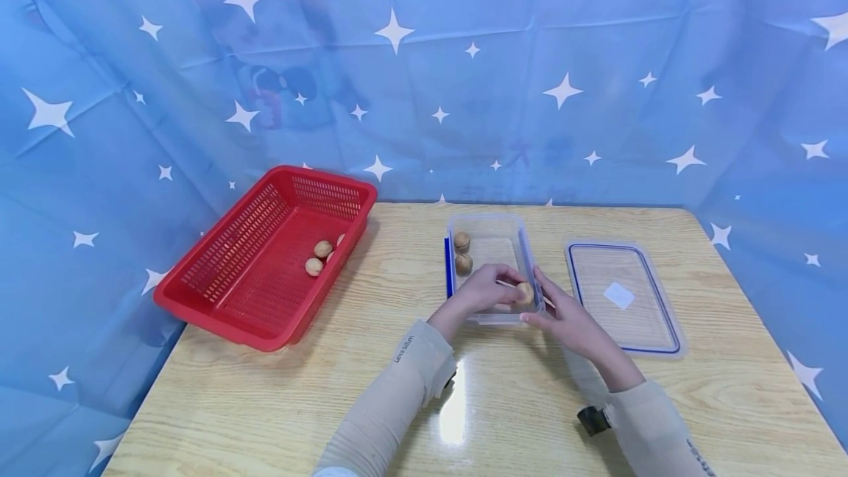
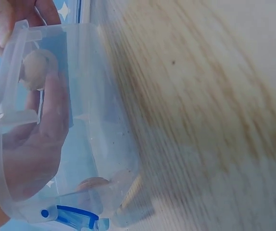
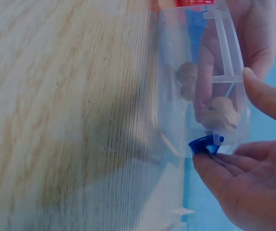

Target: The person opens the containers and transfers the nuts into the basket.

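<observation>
A clear plastic food container (image 1: 493,319) with blue latches stands on the table. My left hand (image 1: 486,288) reaches inside it and pinches a walnut (image 1: 525,293) near the front right corner. Two more walnuts sit along the container's left side, one farther back (image 1: 461,241) and one in front of it (image 1: 464,264). My right hand (image 1: 571,324) grips the container at that front right corner. In the right wrist view its thumb (image 3: 268,96) touches the rim, and its fingers (image 3: 215,173) lie by the blue latch (image 3: 206,143). Through the clear wall, the left wrist view shows the pinched walnut (image 2: 38,69) at the fingertips.
A red plastic basket (image 1: 265,337) with several walnuts (image 1: 322,249) stands on the left of the wooden table (image 1: 371,359). To the right of the container lies its clear lid (image 1: 623,322) with a blue seal. A blue curtain (image 1: 450,79) with white stars hangs behind the table.
</observation>
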### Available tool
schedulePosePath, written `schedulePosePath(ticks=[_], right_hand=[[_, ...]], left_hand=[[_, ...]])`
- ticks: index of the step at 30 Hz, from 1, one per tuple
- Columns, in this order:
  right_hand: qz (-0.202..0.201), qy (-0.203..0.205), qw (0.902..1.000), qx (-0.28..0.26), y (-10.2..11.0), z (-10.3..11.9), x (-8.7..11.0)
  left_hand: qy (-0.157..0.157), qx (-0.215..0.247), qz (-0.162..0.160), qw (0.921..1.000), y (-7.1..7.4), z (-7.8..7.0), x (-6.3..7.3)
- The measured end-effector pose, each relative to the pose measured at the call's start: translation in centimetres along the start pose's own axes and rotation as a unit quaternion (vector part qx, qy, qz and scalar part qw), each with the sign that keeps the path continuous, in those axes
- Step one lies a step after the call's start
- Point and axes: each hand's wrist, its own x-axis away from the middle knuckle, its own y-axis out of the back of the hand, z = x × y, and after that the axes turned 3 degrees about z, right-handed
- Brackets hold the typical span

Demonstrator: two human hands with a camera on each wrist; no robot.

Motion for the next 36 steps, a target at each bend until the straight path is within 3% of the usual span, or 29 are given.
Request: schedulePosePath(ticks=[10,16,25,36], right_hand=[[0.000,0.002,1.0000,-0.001,-0.1,0.1,0.1],[-0.004,0.007,0.9999,0.010,0.0,-0.1,0.0],[-0.003,0.001,1.0000,0.000,0.0,-0.2,-0.1],[0.001,-0.004,1.0000,0.004,0.0,0.1,0.0]], left_hand=[[-0.030,0.016,0.012,0.9994,0.7,-0.5,0.4],[-0.034,0.022,0.004,0.9992,1.5,-1.0,0.5],[-0.030,0.016,-0.012,0.9993,3.4,-1.7,0.7],[-0.048,-0.007,-0.027,0.9985,6.3,-3.1,1.0]])
